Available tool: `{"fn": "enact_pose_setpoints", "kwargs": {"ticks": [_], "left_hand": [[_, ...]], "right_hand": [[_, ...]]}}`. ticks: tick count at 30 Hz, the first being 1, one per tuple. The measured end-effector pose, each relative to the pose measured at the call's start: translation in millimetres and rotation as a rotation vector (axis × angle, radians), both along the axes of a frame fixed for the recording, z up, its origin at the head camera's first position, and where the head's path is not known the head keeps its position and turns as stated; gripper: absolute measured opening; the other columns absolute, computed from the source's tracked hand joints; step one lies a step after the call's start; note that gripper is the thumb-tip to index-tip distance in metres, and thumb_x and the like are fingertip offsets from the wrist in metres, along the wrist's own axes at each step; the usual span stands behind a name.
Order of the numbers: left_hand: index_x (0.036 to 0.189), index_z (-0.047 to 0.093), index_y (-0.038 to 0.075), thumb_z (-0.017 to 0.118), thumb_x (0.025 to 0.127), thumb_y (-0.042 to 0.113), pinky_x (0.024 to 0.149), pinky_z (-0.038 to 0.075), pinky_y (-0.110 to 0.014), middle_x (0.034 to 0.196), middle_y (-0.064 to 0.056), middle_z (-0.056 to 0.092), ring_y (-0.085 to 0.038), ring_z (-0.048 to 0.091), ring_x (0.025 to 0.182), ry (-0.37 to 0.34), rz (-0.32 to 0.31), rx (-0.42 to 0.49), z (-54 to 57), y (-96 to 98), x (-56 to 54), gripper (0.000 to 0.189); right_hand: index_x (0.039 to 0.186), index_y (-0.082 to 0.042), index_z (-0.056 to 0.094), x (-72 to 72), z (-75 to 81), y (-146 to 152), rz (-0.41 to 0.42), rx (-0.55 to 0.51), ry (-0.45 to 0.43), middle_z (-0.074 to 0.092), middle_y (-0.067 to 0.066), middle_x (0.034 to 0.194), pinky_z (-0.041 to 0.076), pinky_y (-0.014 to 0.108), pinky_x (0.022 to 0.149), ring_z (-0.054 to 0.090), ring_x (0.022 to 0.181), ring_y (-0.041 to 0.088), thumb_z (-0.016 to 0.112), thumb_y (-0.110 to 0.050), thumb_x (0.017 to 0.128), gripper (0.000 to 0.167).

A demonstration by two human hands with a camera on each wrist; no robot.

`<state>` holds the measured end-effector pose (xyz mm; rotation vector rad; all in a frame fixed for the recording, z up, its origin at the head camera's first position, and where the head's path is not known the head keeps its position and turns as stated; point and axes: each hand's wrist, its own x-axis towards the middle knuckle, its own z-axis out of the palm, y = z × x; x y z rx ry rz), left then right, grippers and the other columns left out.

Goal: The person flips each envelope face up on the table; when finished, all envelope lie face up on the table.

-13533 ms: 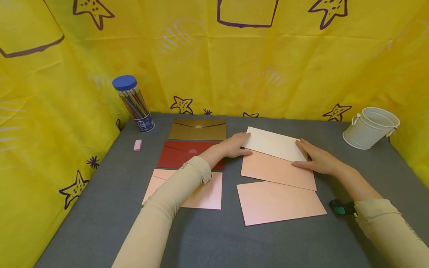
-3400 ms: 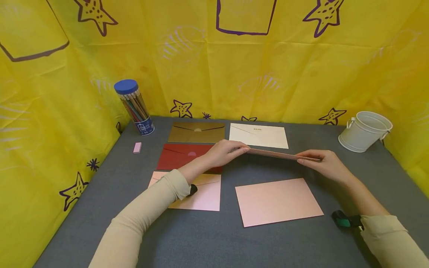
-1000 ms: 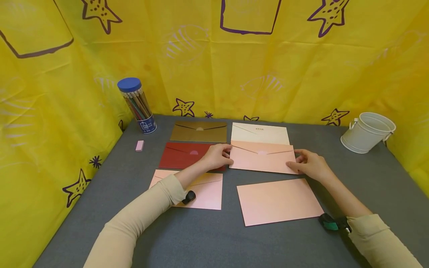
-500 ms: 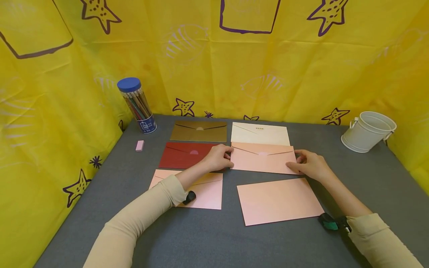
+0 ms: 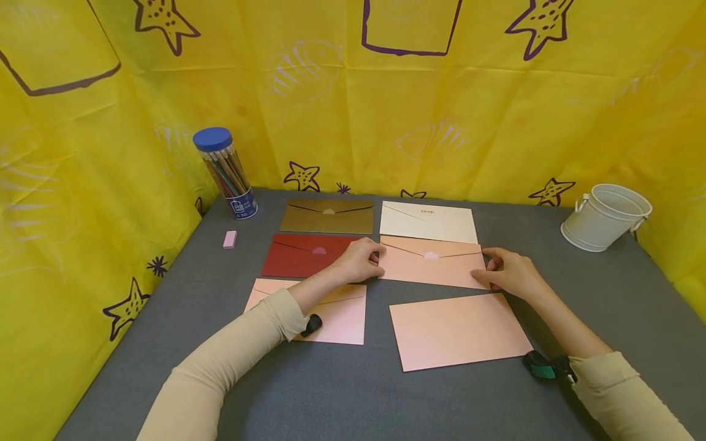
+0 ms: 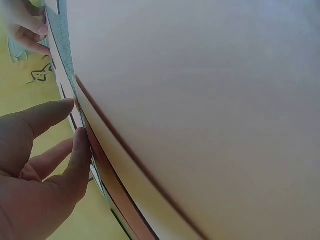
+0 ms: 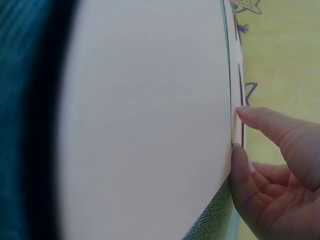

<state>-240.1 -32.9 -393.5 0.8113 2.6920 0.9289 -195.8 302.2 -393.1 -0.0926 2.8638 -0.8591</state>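
A pale peach envelope (image 5: 430, 269) lies flap side up in the middle right of the head view, a round seal at its flap. My left hand (image 5: 358, 260) pinches its left end, and my right hand (image 5: 510, 269) its right end, thumb on top. Both wrist views show thumb and fingers of the left hand (image 6: 45, 170) and right hand (image 7: 275, 170) at the envelope's edge. Just behind lies a cream envelope (image 5: 430, 222), flap side up. Nearer me a pink envelope (image 5: 460, 331) lies plain side up, slightly askew.
Along the left, a gold envelope (image 5: 309, 222), a red envelope (image 5: 292, 263) and a pink envelope (image 5: 344, 321) form a column, my left arm crossing the last two. Farther left are a pencil tub (image 5: 226, 177) and an eraser (image 5: 230, 239). A white bucket (image 5: 592, 223) stands right.
The cream envelope was turned flap side up and set at the back. The peach one was lifted, turned flap side up, laid down, then shifted slightly toward me, off the cream envelope's edge.
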Motion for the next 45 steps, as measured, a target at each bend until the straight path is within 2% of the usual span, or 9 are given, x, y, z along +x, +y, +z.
{"fn": "enact_pose_setpoints", "kwargs": {"ticks": [5, 12, 21, 26, 28, 31, 35, 38, 45], "left_hand": [[0.121, 0.065, -0.003, 0.073, 0.084, 0.006, 0.078, 0.047, -0.026, 0.104, -0.013, 0.059, -0.020, 0.056, 0.090, 0.036, -0.048, -0.042, -0.7, -1.2, 0.6, 0.039], [0.125, 0.062, -0.001, 0.068, 0.091, 0.018, 0.082, 0.049, -0.034, 0.112, -0.014, 0.062, -0.023, 0.058, 0.095, 0.081, -0.114, -0.053, 6.5, -1.6, 10.4, 0.039], [0.137, 0.054, 0.004, 0.064, 0.094, 0.033, 0.101, 0.044, -0.037, 0.133, -0.009, 0.057, -0.021, 0.054, 0.123, 0.074, -0.208, -0.066, 10.1, 5.4, 45.5, 0.053], [0.143, 0.048, 0.006, 0.063, 0.094, 0.039, 0.103, 0.042, -0.032, 0.139, -0.006, 0.053, -0.017, 0.050, 0.127, 0.082, -0.278, -0.108, 10.1, 9.0, 65.8, 0.061], [0.145, 0.045, 0.007, 0.061, 0.094, 0.042, 0.105, 0.039, -0.031, 0.142, -0.006, 0.051, -0.017, 0.047, 0.131, 0.095, -0.315, -0.141, 8.0, 9.8, 73.5, 0.063], [0.148, 0.041, 0.009, 0.059, 0.094, 0.048, 0.107, 0.038, -0.033, 0.148, -0.005, 0.045, -0.016, 0.041, 0.136, 0.106, -0.359, -0.206, 6.5, 10.5, 86.3, 0.069], [0.152, 0.034, 0.010, 0.057, 0.092, 0.055, 0.108, 0.036, -0.035, 0.154, -0.007, 0.035, -0.018, 0.033, 0.141, 0.146, -0.422, -0.284, 4.2, 10.4, 100.2, 0.078], [0.154, 0.028, 0.010, 0.055, 0.091, 0.062, 0.112, 0.030, -0.035, 0.159, -0.008, 0.026, -0.020, 0.024, 0.145, 0.167, -0.463, -0.341, 2.0, 10.3, 106.7, 0.086], [0.157, 0.017, 0.011, 0.050, 0.086, 0.073, 0.117, 0.014, -0.032, 0.163, -0.008, 0.011, -0.022, 0.009, 0.149, 0.177, -0.505, -0.434, -2.2, 10.3, 112.4, 0.100]], "right_hand": [[0.135, 0.008, 0.045, 1.4, 0.4, 2, 0.017, -0.002, 0.006, 0.058, 0.007, 0.086, 0.049, 0.030, 0.058, 0.060, 0.064, 0.016, 0.073, -0.040, 0.086, 0.074], [0.136, 0.006, 0.047, 8.9, 2.7, 10, 0.080, 0.050, 0.068, 0.061, 0.015, 0.107, 0.049, 0.032, 0.065, 0.061, 0.088, 0.028, 0.069, -0.044, 0.089, 0.072], [0.138, 0.004, 0.047, 31.4, 6.3, 12, 0.138, 0.015, 0.125, 0.055, 0.025, 0.126, 0.052, 0.053, 0.082, 0.058, 0.104, 0.040, 0.066, -0.043, 0.092, 0.068], [0.141, 0.003, 0.045, 46.3, 6.9, 11, 0.253, -0.054, 0.175, 0.050, 0.022, 0.135, 0.044, 0.061, 0.092, 0.051, 0.118, 0.042, 0.069, -0.032, 0.092, 0.065], [0.142, 0.001, 0.044, 51.9, 5.8, 10, 0.306, -0.057, 0.191, 0.050, 0.019, 0.138, 0.043, 0.056, 0.095, 0.049, 0.122, 0.039, 0.071, -0.032, 0.091, 0.066], [0.144, -0.005, 0.045, 60.0, 3.0, 10, 0.371, -0.053, 0.204, 0.051, 0.011, 0.139, 0.039, 0.035, 0.100, 0.045, 0.125, 0.030, 0.073, -0.035, 0.088, 0.070], [0.145, -0.012, 0.045, 70.4, -1.8, 11, 0.459, -0.052, 0.201, 0.047, 0.006, 0.143, 0.023, 0.009, 0.101, 0.040, 0.129, 0.025, 0.077, -0.041, 0.083, 0.076], [0.146, -0.014, 0.045, 76.9, -5.7, 10, 0.525, -0.053, 0.184, 0.041, 0.007, 0.149, 0.013, 0.004, 0.102, 0.033, 0.137, 0.023, 0.079, -0.044, 0.080, 0.081], [0.150, -0.013, 0.038, 84.8, -9.3, 7, 0.629, -0.064, 0.172, 0.034, 0.012, 0.154, 0.003, 0.008, 0.108, 0.022, 0.144, 0.027, 0.079, -0.047, 0.078, 0.090]]}}
